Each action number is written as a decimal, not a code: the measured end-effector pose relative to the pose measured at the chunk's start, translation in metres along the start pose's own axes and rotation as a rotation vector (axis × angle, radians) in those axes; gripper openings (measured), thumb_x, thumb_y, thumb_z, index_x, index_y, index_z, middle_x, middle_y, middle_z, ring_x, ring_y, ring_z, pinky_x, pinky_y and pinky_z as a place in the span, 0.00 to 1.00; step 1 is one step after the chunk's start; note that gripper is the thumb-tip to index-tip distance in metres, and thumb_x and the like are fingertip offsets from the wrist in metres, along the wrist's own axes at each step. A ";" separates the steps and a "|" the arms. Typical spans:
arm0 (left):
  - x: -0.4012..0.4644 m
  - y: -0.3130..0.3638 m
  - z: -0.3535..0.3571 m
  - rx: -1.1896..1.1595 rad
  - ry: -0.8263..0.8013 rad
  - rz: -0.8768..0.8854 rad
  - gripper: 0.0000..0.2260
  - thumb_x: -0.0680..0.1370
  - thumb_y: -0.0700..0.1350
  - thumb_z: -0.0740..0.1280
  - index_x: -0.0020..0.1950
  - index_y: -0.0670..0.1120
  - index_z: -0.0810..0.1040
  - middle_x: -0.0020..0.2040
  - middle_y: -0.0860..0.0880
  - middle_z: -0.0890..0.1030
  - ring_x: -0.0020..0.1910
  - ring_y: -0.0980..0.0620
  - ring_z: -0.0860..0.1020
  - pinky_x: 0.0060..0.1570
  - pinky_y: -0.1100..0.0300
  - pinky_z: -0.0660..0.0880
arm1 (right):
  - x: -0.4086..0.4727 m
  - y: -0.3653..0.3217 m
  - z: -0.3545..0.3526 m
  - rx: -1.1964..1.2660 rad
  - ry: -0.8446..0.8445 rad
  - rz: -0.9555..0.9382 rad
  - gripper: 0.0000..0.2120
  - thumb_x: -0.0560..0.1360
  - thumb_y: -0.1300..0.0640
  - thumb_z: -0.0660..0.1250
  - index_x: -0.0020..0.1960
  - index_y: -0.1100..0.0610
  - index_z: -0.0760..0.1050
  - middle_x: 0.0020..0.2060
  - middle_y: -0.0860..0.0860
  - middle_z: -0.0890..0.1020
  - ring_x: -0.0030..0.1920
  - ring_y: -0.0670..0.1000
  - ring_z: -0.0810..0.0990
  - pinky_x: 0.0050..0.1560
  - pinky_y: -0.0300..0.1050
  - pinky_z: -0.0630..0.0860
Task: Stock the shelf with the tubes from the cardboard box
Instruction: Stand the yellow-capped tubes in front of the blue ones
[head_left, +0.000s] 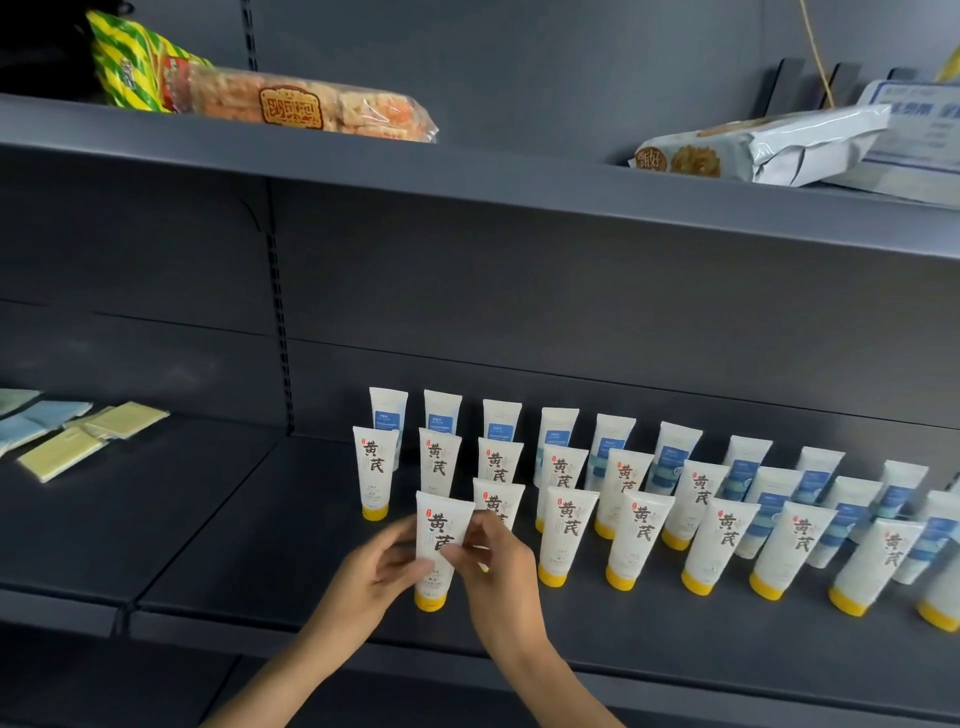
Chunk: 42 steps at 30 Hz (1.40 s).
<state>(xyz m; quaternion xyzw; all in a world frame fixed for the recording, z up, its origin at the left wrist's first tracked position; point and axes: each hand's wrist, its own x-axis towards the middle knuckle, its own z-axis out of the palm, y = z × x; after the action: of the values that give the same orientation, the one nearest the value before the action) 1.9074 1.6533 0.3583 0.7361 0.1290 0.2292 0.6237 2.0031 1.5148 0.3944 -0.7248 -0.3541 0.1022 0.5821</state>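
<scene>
Far left on the shelf (208, 525): flat packets (78, 439), apart from the job. Mid-frame, left hand (382, 564) and right hand (493, 551) both pinching 1 tube (439, 540), upright on its yellow cap at the front row's left end, touching the shelf. Best to square the label forward, line the cap up with the rows (649, 504) to the right, then let go gently to avoid toppling neighbours.

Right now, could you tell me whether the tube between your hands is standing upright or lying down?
Upright: the tube stands on its yellow cap on the shelf.
</scene>
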 end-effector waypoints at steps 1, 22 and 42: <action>-0.001 -0.002 -0.001 0.019 -0.012 -0.014 0.22 0.75 0.41 0.72 0.69 0.48 0.74 0.61 0.54 0.83 0.61 0.53 0.81 0.60 0.59 0.77 | 0.001 0.000 0.000 0.005 -0.001 0.001 0.12 0.77 0.63 0.69 0.51 0.46 0.77 0.47 0.35 0.83 0.51 0.38 0.81 0.50 0.33 0.78; 0.032 -0.020 -0.016 0.271 0.042 -0.086 0.19 0.76 0.36 0.72 0.64 0.50 0.79 0.52 0.57 0.86 0.54 0.59 0.83 0.58 0.58 0.79 | 0.039 0.018 0.031 -0.063 -0.004 0.064 0.08 0.79 0.62 0.65 0.54 0.50 0.76 0.47 0.42 0.83 0.51 0.38 0.81 0.51 0.35 0.78; 0.025 -0.033 -0.012 0.450 0.165 0.001 0.22 0.74 0.48 0.76 0.66 0.58 0.76 0.58 0.62 0.83 0.57 0.65 0.80 0.58 0.60 0.79 | 0.018 0.035 0.019 -0.317 -0.072 -0.087 0.14 0.78 0.57 0.67 0.63 0.48 0.75 0.54 0.41 0.83 0.55 0.41 0.80 0.55 0.40 0.79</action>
<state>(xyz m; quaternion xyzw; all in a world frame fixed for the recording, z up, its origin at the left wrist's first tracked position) 1.9261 1.6818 0.3321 0.8353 0.2268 0.2544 0.4313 2.0195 1.5385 0.3614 -0.7874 -0.4174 0.0459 0.4513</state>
